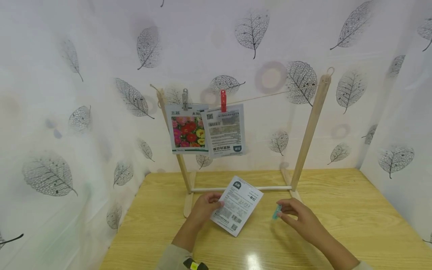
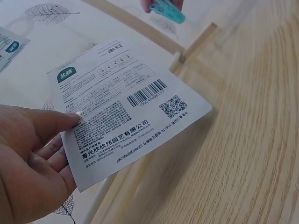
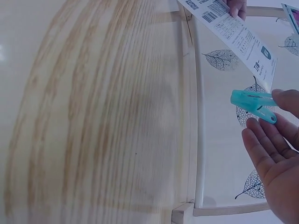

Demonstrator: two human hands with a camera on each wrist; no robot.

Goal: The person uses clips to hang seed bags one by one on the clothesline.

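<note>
A white printed seed packet (image 1: 237, 206) is pinched at its left edge by my left hand (image 1: 204, 208), tilted above the table. Its text side, with a barcode and QR code, faces up in the left wrist view. Between thumb and fingers my right hand (image 1: 300, 217) holds a teal clothespin (image 3: 254, 100), apart from the packet. On the string (image 1: 266, 96), a grey clip (image 1: 185, 99) holds a flower-picture packet (image 1: 187, 133), and a red clip (image 1: 223, 100) holds a packet with its printed back showing (image 1: 225, 131); these two overlap slightly.
Two wooden posts (image 1: 310, 135) carry the string, joined low down by a white rod (image 1: 273, 188). The frame stands on a wood-grain table (image 1: 152, 240). Leaf-patterned sheeting (image 1: 209, 45) surrounds the back and sides.
</note>
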